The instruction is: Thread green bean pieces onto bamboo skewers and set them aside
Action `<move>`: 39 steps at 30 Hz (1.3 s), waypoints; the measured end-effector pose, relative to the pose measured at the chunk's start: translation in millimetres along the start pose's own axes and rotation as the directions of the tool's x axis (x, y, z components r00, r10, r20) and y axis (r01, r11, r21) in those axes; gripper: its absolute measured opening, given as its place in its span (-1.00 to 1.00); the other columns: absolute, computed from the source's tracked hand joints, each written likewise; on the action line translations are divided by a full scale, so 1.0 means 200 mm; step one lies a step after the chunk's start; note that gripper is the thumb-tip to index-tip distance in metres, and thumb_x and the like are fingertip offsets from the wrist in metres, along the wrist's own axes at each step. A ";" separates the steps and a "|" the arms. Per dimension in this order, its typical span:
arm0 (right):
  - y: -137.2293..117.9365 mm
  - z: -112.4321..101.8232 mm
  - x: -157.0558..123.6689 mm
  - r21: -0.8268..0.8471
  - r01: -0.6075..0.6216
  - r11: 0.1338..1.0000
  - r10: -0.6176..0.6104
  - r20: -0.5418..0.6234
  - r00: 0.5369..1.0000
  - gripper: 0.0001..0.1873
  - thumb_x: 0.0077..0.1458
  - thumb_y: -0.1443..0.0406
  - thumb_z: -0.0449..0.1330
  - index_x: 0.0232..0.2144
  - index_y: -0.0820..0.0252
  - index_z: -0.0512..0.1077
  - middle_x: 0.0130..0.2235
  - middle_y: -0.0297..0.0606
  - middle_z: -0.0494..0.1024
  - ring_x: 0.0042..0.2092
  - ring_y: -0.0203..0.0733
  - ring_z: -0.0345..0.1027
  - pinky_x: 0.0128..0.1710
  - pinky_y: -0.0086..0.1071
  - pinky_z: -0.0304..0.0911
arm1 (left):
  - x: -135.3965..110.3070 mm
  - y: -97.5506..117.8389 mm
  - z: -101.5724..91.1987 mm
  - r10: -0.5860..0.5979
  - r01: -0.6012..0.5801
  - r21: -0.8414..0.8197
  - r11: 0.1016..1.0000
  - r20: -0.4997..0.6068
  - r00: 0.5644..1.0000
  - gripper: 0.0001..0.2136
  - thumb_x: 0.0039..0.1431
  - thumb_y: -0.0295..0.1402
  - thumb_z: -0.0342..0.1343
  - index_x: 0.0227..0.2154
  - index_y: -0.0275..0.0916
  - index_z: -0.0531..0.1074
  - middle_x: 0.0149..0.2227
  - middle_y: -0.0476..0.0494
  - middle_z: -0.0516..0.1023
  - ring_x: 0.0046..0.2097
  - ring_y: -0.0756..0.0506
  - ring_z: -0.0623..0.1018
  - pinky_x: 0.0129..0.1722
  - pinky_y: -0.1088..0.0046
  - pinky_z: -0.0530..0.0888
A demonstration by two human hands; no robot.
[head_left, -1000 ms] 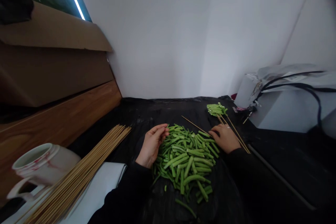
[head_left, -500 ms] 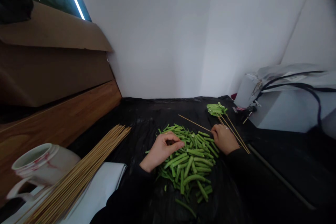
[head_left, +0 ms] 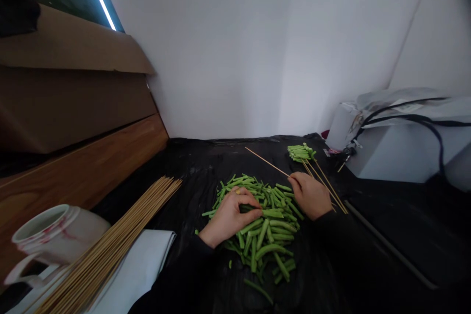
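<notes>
Green beans [head_left: 261, 238] sit in a pile under the left hand [head_left: 230, 218], which has slid farther onto them, fingers [head_left: 246, 201] curled together and pressing down. The right hand [head_left: 311, 196] pinches a thin wooden skewer [head_left: 267, 162] in its fingers [head_left: 296, 182]. Short beans [head_left: 300, 153] lie farther off on black plastic [head_left: 191, 167].

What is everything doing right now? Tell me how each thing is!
left hand, curled over the beans
right hand, pinching a skewer
bamboo skewer, held, pointing away
cut green beans, in a loose pile
bundle of skewers, lying side by side
white jug, open-topped, red-stained
black plastic sheet, spread out, wrinkled
</notes>
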State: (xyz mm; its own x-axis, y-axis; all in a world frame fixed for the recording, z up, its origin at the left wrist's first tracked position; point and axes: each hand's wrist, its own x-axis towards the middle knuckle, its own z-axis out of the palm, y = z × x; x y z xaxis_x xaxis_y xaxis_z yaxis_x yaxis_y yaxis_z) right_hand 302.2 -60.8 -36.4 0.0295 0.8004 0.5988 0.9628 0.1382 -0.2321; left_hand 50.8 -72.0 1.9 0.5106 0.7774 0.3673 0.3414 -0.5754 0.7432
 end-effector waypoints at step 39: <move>-0.36 -0.12 -0.12 0.312 0.300 0.901 -0.292 -0.073 0.954 -0.75 0.26 0.17 0.06 -0.16 0.14 0.46 -0.24 -0.24 0.61 -0.24 -0.21 0.49 -0.21 -0.40 0.28 | 0.02 0.04 0.00 -0.367 0.224 -0.768 0.600 -0.016 0.930 -0.83 0.01 -0.30 0.30 -0.37 -0.29 0.54 -0.35 -0.13 0.60 -0.35 -0.02 0.55 -0.27 0.49 0.46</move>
State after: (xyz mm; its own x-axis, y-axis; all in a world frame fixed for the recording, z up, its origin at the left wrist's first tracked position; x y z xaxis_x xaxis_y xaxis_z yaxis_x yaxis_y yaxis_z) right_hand 238.0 -103.2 -16.1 -0.2332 0.6802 0.6950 0.7928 0.5468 -0.2691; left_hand 54.9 -73.6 9.7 0.3368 0.9384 0.0775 -0.2869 0.0239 0.9577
